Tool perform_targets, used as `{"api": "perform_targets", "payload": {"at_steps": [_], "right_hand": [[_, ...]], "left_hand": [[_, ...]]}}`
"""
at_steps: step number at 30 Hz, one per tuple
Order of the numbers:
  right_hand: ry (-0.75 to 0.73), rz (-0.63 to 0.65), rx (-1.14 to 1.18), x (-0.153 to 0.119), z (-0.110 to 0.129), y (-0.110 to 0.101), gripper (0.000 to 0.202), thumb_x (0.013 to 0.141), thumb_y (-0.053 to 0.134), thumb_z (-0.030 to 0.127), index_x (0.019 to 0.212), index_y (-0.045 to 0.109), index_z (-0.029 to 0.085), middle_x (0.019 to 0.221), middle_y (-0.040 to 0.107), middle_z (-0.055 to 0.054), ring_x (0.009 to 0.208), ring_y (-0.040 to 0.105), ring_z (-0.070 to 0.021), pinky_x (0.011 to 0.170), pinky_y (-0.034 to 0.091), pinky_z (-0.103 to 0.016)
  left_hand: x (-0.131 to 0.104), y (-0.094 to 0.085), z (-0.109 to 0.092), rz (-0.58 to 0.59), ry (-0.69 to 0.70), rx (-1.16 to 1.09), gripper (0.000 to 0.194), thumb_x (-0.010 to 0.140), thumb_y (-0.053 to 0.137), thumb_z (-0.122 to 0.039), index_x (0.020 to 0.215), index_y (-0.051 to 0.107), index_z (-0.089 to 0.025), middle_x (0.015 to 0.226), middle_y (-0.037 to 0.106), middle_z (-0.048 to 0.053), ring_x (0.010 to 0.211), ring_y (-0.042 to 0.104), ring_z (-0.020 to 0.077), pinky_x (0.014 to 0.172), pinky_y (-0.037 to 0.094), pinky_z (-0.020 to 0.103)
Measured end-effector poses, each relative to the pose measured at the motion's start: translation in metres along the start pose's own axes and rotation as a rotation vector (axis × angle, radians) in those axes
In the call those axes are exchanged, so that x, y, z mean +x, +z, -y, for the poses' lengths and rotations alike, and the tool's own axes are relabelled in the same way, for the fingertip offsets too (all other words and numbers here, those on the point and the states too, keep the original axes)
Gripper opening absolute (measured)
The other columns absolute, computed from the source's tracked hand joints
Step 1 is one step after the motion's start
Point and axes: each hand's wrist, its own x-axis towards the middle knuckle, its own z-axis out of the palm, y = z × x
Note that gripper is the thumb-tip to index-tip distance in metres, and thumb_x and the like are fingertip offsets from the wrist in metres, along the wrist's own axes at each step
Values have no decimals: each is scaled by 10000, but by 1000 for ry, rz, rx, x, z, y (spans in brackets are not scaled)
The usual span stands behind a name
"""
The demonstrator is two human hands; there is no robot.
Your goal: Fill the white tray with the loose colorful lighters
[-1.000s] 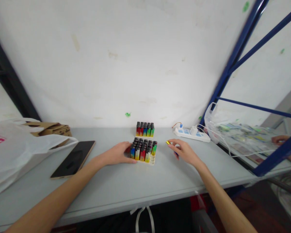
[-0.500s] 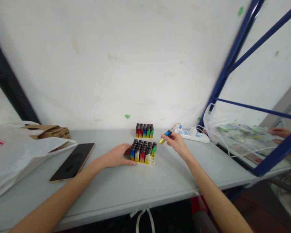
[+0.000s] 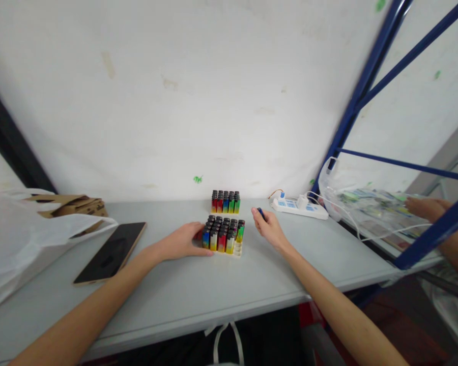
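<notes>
A white tray (image 3: 238, 249) on the table carries several upright lighters (image 3: 222, 241) with black tops and coloured bodies; bare slots show at its front right corner. My left hand (image 3: 187, 240) grips the tray's left side, thumb along the front edge and fingers by the left lighters, partly hidden. Right of the tray, above the table, my right hand (image 3: 270, 229) is closed around a single lighter (image 3: 261, 214). Only that lighter's dark end shows past the fingers. A second block of lighters (image 3: 225, 202) stands behind the tray, near the wall.
At the left lie a phone (image 3: 112, 252), a white plastic bag (image 3: 34, 244) and brown cardboard (image 3: 76, 206). A power strip (image 3: 299, 208) with cables sits back right. Beyond the blue frame (image 3: 347, 122), another person's hands (image 3: 427, 207) are over plastic packets.
My right hand has turned the lighter, so its gold and blue body is now mostly hidden by my fingers. My left hand keeps its place on the tray. The view has shifted slightly.
</notes>
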Motion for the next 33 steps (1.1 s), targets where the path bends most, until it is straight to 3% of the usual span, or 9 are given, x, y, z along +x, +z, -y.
{"api": "perform_targets", "payload": {"at_steps": [7, 13, 17, 22, 24, 26, 30, 33], "right_hand": [[-29, -116, -176, -6, 0, 3, 373, 852, 467, 445, 563, 387, 223, 511, 353, 44, 501, 320, -109, 487, 222, -265], [-37, -112, -201, -8, 2, 2, 376, 867, 457, 451, 577, 389, 223, 518, 368, 44, 509, 337, -112, 504, 242, -264], [-80, -51, -208, -10, 6, -1, 422, 946, 461, 528, 665, 450, 213, 564, 443, 43, 530, 408, -117, 531, 317, -253], [-175, 127, -231, -16, 20, -10, 363, 1027, 369, 513, 943, 542, 205, 760, 594, 1, 602, 542, -132, 595, 417, -264], [-279, 154, -345, -21, 26, -15, 370, 1030, 384, 497, 890, 553, 199, 858, 613, -40, 716, 578, -154, 668, 436, -283], [-355, 125, -495, -27, 30, -19, 398, 1025, 413, 492, 778, 527, 202, 818, 591, -43, 737, 555, -167, 686, 414, -293], [-315, 179, -603, -39, 33, -19, 461, 1021, 425, 512, 675, 476, 212, 618, 531, 5, 573, 473, -145, 591, 345, -284], [-285, 222, -569, -43, 30, -15, 452, 1006, 472, 515, 678, 510, 206, 624, 603, -1, 574, 530, -147, 593, 365, -270]], "left_hand": [[1, 1, 0, -10, -1, -16, 647, 653, 707, -743, 961, 665, -175, 979, 702, 92, 893, 650, 310, 765, 490, 360], [1, 1, 1, -33, -2, -37, 643, 634, 719, -743, 937, 671, -179, 938, 702, 81, 853, 648, 298, 753, 485, 355], [0, 1, 0, -46, -16, -53, 632, 616, 732, -735, 924, 680, -186, 948, 708, 81, 861, 646, 298, 754, 481, 350], [0, 0, -4, -33, -21, -72, 640, 623, 745, -713, 970, 680, -179, 950, 706, 75, 861, 646, 292, 749, 484, 341], [-1, 0, -4, -24, -7, -99, 645, 635, 748, -704, 1011, 679, -185, 961, 707, 69, 863, 649, 287, 741, 487, 331], [0, 1, -4, -25, 0, -109, 657, 641, 748, -702, 1042, 676, -187, 981, 707, 70, 873, 650, 287, 745, 490, 328], [0, 3, 0, -51, -13, -80, 660, 614, 753, -716, 989, 677, -177, 952, 706, 76, 849, 649, 291, 744, 489, 341], [0, 4, 2, -63, -18, -89, 668, 595, 758, -722, 973, 682, -177, 941, 708, 78, 848, 651, 299, 735, 489, 347]]}}
